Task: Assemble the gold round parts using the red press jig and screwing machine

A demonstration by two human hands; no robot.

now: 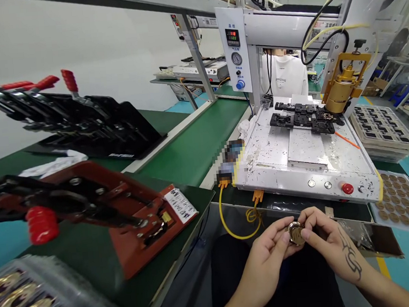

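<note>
Between my two hands, above my lap, is a small round metal case (296, 234) with a shiny rim and a brownish disc face. My left hand (272, 246) pinches it from the left, thumb at the rim. From the other side my right hand (322, 235) grips it, with the thumb on the edge of the face. What kind of part it is, I cannot tell. Just beyond my hands stands the white bench machine (278, 178), with black fixtures (303, 116) on its plate and a gold cylinder head (340, 94) above.
A red-brown clamp press (131, 255) with a red handle stands left, and black toggle clamps (112, 128) behind it. Gold rings lie in a plastic tray (84, 293). At right are a sheet of brown discs (402, 203) and stacked trays (384, 128). A yellow cable (228, 225) loops by the machine.
</note>
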